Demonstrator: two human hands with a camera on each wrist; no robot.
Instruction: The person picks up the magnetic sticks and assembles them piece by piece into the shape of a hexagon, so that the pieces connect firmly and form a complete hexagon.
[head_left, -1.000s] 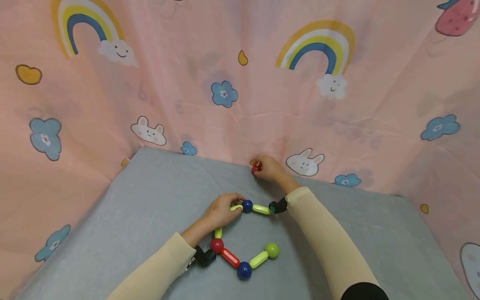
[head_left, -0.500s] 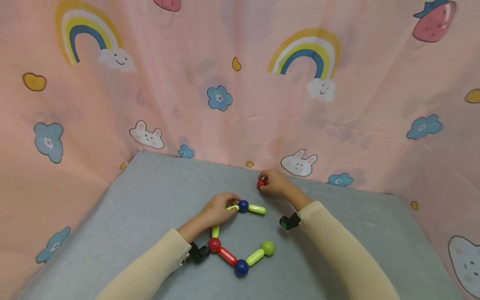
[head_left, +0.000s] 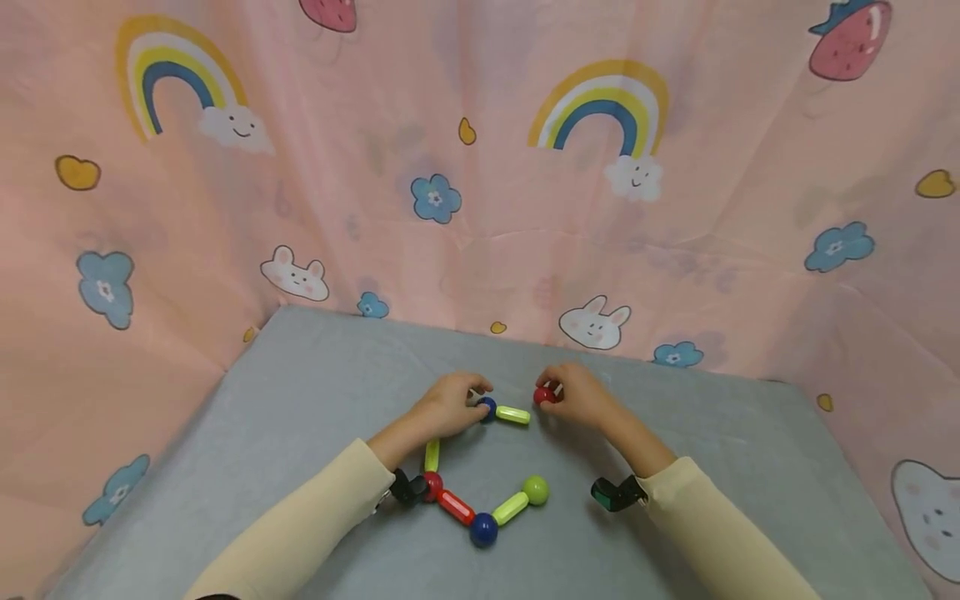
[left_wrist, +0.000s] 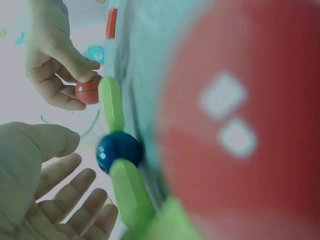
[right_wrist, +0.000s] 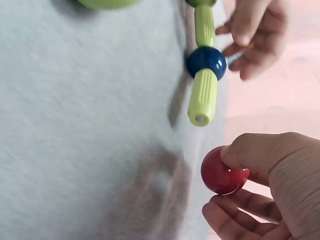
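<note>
My right hand (head_left: 585,396) pinches a red ball (right_wrist: 216,172) between thumb and fingers, to the right of a light-green magnetic rod (head_left: 513,414). A small gap separates the ball from that rod's free end in the right wrist view. The rod's other end joins a blue ball (right_wrist: 207,62). Beside this ball is my left hand (head_left: 450,404), its fingers spread and loosely bent, holding nothing in the left wrist view (left_wrist: 65,195). Another light-green rod (left_wrist: 131,192) runs from the blue ball back under my left hand, which hides the joint there in the head view.
Toward me the chain continues: a red ball (head_left: 432,486), a red rod (head_left: 456,507), a blue ball (head_left: 483,530), a light-green rod (head_left: 512,508) and a green ball (head_left: 536,490). Grey cloth (head_left: 322,358) covers the table. A pink printed curtain (head_left: 495,250) stands behind.
My right hand has brought the red ball from the back edge toward me, close to the rod's end. My left hand has loosened from the light-green rod and shifted right to the blue ball.
</note>
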